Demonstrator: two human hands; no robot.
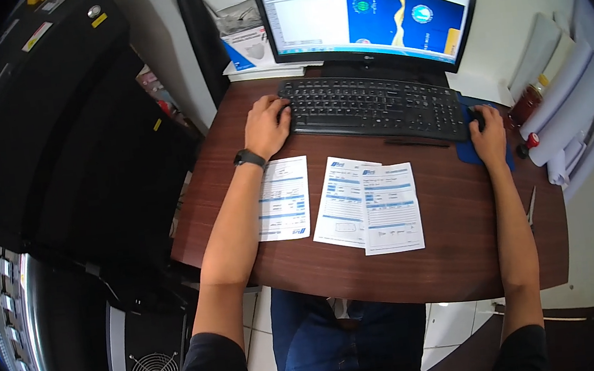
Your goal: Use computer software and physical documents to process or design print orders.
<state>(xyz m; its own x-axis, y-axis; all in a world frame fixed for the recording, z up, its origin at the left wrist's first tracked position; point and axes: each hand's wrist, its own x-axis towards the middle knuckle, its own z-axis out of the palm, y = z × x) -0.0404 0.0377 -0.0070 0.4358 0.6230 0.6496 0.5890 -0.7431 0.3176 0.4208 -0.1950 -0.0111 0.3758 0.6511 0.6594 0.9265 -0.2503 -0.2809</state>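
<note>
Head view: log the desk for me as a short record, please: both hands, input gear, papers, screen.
Left hand: fingers at the left end of the black keyboard
Right hand: holds the black mouse, on the blue mouse pad
Left sheet: printed side up, left edge hidden by the left forearm
Other sheets: two, the right sheet overlapping the middle sheet
Monitor: lit, showing a blue layout

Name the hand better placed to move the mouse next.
Likely the right hand: it rests on the black mouse, while the left hand is across the desk, at the left end of the keyboard.
</note>
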